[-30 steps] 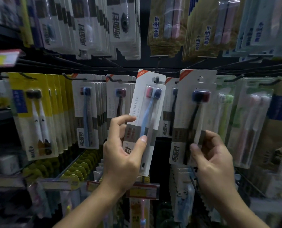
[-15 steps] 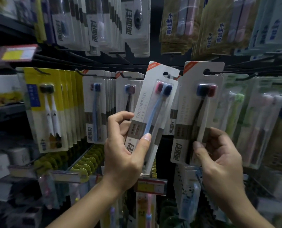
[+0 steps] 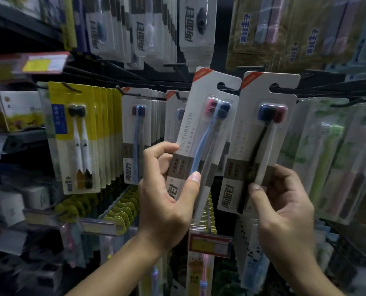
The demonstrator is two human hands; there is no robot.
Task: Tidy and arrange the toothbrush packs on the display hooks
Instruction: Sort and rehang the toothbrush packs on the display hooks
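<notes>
Rehanging was the step in hand: the left hand (image 3: pixel 167 201) pinched a tilted white toothbrush pack (image 3: pixel 201 142) and the right hand (image 3: pixel 284 208) gripped a second pack (image 3: pixel 261 142), both notches level with the black hooks (image 3: pixel 318 87), so each probably needed threading on, with crowded yellow packs (image 3: pixel 77 135) alongside.

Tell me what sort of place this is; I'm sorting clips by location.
Probably a shop's toothbrush aisle: carded packs hang in rows on display hooks, with price tags below. Each hand holds one pack.
</notes>
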